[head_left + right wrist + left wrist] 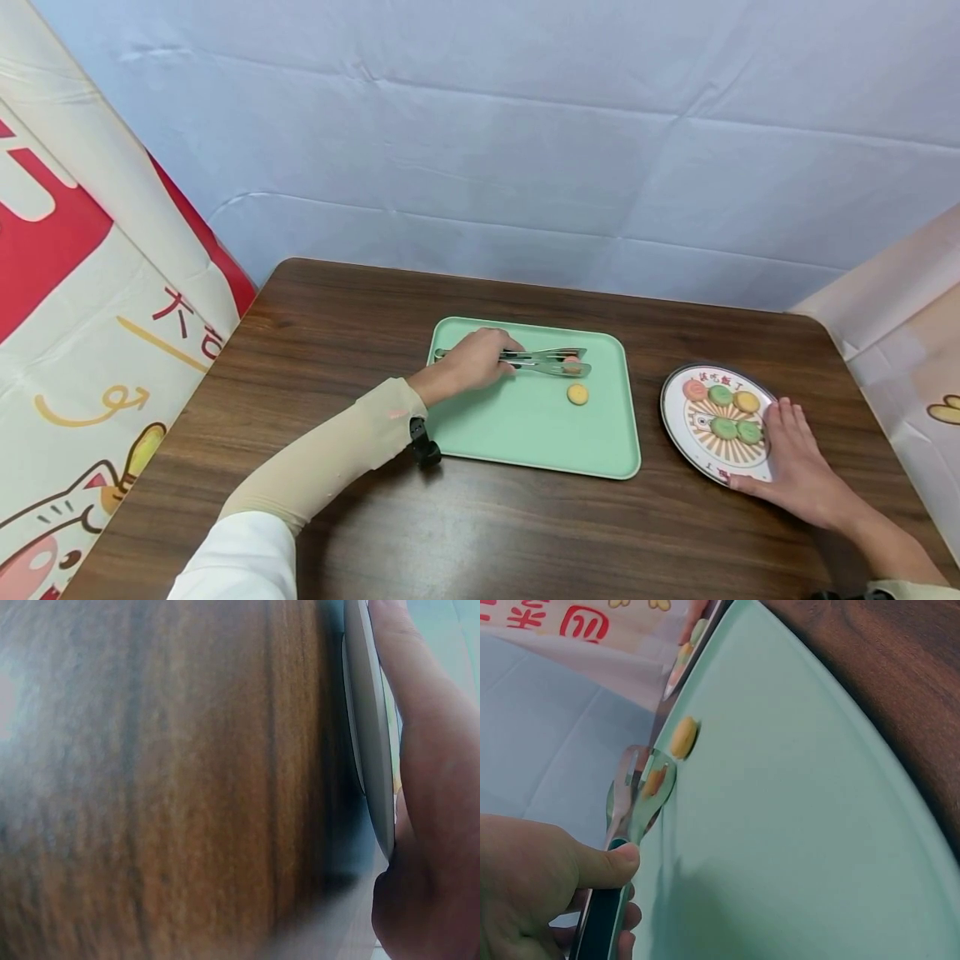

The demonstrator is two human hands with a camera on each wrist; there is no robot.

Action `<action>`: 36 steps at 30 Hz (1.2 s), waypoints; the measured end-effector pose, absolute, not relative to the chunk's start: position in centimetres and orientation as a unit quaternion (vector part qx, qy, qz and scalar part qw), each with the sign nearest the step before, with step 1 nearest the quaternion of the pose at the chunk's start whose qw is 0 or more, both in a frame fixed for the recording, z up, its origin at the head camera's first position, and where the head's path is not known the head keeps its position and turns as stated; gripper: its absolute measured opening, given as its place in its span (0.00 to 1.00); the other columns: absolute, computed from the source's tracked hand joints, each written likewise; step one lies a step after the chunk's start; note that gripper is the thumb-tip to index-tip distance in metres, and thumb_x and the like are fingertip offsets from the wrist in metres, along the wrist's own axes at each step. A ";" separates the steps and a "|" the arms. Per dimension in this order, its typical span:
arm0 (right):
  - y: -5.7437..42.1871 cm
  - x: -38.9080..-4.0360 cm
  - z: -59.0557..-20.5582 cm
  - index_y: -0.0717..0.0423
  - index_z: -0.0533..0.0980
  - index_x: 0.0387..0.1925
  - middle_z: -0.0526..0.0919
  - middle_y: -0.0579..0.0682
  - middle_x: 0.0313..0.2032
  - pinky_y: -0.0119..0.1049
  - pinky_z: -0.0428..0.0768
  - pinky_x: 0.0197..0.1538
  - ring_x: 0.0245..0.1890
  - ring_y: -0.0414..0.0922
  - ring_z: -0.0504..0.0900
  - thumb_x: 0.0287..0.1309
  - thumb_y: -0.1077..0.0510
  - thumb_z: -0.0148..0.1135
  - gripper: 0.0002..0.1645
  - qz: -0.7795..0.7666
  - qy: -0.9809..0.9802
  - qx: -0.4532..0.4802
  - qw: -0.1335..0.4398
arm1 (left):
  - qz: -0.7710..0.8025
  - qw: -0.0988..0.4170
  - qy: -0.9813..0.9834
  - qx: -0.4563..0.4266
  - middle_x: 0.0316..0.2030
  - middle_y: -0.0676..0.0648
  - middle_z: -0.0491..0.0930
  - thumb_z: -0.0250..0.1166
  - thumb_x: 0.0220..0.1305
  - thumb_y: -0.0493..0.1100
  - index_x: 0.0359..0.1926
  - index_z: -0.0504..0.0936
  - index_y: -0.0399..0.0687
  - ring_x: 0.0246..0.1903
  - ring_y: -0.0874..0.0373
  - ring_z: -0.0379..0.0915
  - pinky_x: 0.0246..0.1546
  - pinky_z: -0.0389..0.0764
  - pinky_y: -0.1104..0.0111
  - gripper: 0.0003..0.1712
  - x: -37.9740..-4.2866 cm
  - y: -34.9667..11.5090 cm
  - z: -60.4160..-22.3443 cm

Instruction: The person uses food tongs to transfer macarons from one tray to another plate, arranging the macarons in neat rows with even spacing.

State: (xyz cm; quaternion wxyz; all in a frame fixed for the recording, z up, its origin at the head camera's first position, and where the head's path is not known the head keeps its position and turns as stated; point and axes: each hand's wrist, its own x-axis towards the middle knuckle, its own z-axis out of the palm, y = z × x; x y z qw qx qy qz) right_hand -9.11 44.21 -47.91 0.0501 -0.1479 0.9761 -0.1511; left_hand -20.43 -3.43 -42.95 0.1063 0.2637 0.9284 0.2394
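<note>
My left hand (478, 360) grips a pair of metal serving tongs (543, 367) over the green tray, with the thumb pressed on the dark handle in the left wrist view. A pink macaron (572, 364) shows between the tongs' two flat ends. Just in front of it on the tray lies a yellow macaron (577, 394). On the right, my right hand (797, 467) rests against the rim of a round white plate (705, 454), fingers extended along its right side and thumb at the near edge. Several pink, green and yellow macarons (725, 428) lie on the plate.
The rectangular green tray (525, 433) lies mid-table, left of the plate and apart from it. Both stand on a dark wooden table (525, 533). A pale cloth backdrop (480, 167) rises behind the far edge, with printed sheets (97, 350) at the sides.
</note>
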 end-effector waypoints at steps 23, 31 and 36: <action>44.0 -9.1 -47.8 0.84 0.28 0.71 0.24 0.83 0.71 0.41 0.13 0.70 0.74 0.67 0.16 0.53 0.40 0.75 0.81 -0.152 0.976 -0.143 0.055 | 0.241 0.095 0.925 0.278 0.61 0.47 0.80 0.68 0.70 0.41 0.63 0.82 0.47 0.59 0.52 0.78 0.56 0.80 0.60 0.22 -20.5 -3.4 -42.0; 44.1 -9.1 -47.8 0.84 0.28 0.71 0.24 0.83 0.71 0.43 0.13 0.71 0.74 0.67 0.16 0.53 0.40 0.75 0.80 -0.153 0.976 -0.142 0.058 | 0.239 0.098 0.924 0.284 0.61 0.47 0.81 0.68 0.70 0.41 0.63 0.82 0.46 0.62 0.52 0.75 0.60 0.77 0.60 0.22 -20.3 -2.8 -41.4; 44.2 -9.2 -47.9 0.83 0.28 0.72 0.23 0.82 0.71 0.42 0.13 0.71 0.73 0.67 0.15 0.53 0.40 0.75 0.81 -0.153 0.976 -0.141 0.060 | 0.234 0.099 0.923 0.288 0.61 0.47 0.80 0.67 0.71 0.42 0.63 0.82 0.47 0.62 0.53 0.75 0.59 0.78 0.60 0.22 -20.1 -2.4 -41.1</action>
